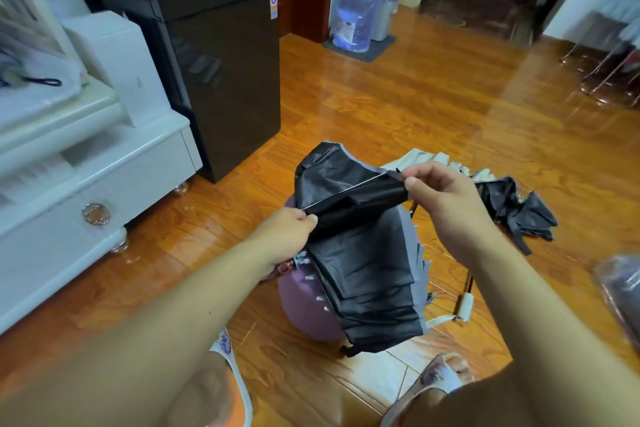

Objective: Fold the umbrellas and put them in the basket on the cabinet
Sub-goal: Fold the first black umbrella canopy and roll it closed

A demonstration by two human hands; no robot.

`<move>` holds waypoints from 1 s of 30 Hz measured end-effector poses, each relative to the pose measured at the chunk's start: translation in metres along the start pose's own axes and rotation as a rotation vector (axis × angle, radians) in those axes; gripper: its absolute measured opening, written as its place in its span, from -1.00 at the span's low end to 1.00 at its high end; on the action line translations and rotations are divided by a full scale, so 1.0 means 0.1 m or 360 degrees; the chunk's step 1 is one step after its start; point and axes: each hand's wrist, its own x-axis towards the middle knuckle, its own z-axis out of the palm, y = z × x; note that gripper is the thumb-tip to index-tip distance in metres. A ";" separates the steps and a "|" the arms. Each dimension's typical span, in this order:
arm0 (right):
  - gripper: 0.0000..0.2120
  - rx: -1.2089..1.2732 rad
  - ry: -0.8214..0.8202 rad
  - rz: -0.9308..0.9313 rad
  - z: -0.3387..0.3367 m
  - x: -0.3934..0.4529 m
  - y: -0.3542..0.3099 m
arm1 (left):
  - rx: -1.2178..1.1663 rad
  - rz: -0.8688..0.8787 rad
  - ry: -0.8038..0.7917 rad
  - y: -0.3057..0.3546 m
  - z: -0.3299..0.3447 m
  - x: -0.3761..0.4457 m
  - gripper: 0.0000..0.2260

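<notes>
A collapsed umbrella (367, 263) with black lining and a purple-grey outer edge hangs in front of me above the floor. My left hand (287, 232) pinches one fold of its cloth along a thin metal rib. My right hand (440, 194) pinches the same fold at the rib's far end, stretching it flat between the hands. A second black umbrella (519, 211) lies crumpled on the floor to the right. Behind the right hand lies a beige umbrella (433, 159), with a handle (463, 305) lower right. The basket cannot be made out.
A white cabinet (86, 184) stands on the left, with a white box (117, 59) and a plastic bag on top. A dark fridge (221, 80) is behind it. A water jug (356, 7) stands far back. My slippered feet (440, 374) are on the wooden floor.
</notes>
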 end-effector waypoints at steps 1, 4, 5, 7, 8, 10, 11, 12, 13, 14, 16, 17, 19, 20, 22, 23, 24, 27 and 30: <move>-0.86 0.0008 0.0013 -0.0036 0.04 0.04 -0.01 | -0.0037 -0.0010 0.0024 0.02 0.01 0.01 -0.71; -0.85 0.0074 0.0074 -0.0103 0.12 0.12 -0.01 | -0.0168 0.0096 0.0121 0.10 0.02 0.05 -0.78; -0.85 0.0104 0.0095 -0.0108 0.13 0.15 -0.02 | -0.0215 0.0148 0.0115 0.11 0.03 0.06 -0.72; -0.85 0.0150 0.0112 -0.0101 0.15 0.20 -0.02 | -0.0339 0.0253 0.0063 0.10 0.05 0.09 -0.59; -0.84 0.0162 0.0120 -0.0089 0.17 0.22 -0.01 | -0.0417 0.0278 0.0042 0.08 0.06 0.11 -0.56; -0.83 0.0149 0.0160 -0.0061 0.19 0.27 0.01 | -0.0604 0.0247 0.0087 0.07 0.07 0.13 -0.60; -0.82 0.0128 0.0185 -0.0050 0.20 0.28 0.01 | -0.0710 0.0192 0.0137 0.08 0.07 0.14 -0.62; -0.83 0.0119 0.0207 -0.0041 0.22 0.29 0.01 | -0.0803 0.0114 0.0173 0.07 0.07 0.15 -0.59; -0.83 0.0120 0.0222 -0.0034 0.23 0.29 0.00 | -0.0854 0.0015 0.0170 0.06 0.05 0.16 -0.55; -0.85 0.0130 0.0227 -0.0031 0.24 0.29 -0.01 | -0.0876 -0.0080 0.0136 0.05 0.04 0.15 -0.51; -0.87 0.0138 0.0222 -0.0058 0.27 0.29 -0.02 | -0.0858 -0.0217 0.0043 0.04 0.03 0.10 -0.51; -0.87 0.0121 0.0226 -0.0087 0.28 0.29 -0.02 | -0.0831 -0.0241 0.0021 0.03 0.04 0.08 -0.54; -0.87 0.0051 0.0266 -0.0136 0.30 0.31 0.00 | -0.0790 -0.0183 0.0038 0.05 0.08 0.00 -0.62; -0.86 0.0013 0.0300 -0.0144 0.31 0.33 0.01 | -0.0776 -0.0118 0.0082 0.06 0.10 -0.05 -0.66; -0.84 -0.0023 0.0361 -0.0139 0.33 0.35 0.01 | -0.0730 0.0026 0.0206 0.07 0.14 -0.16 -0.74; -0.83 -0.0017 0.0382 -0.0131 0.33 0.36 0.01 | -0.0712 0.0098 0.0288 0.07 0.15 -0.21 -0.81; -0.83 -0.0009 0.0400 -0.0130 0.33 0.38 0.01 | -0.0724 0.0178 0.0360 0.09 0.17 -0.26 -0.89; -0.82 0.0026 0.0433 -0.0121 0.33 0.40 0.01 | -0.0722 0.0413 0.0510 0.08 0.20 -0.36 -0.91; -0.82 0.0049 0.0446 -0.0115 0.34 0.40 -0.01 | -0.0564 0.0520 0.0483 0.08 0.18 -0.40 -0.86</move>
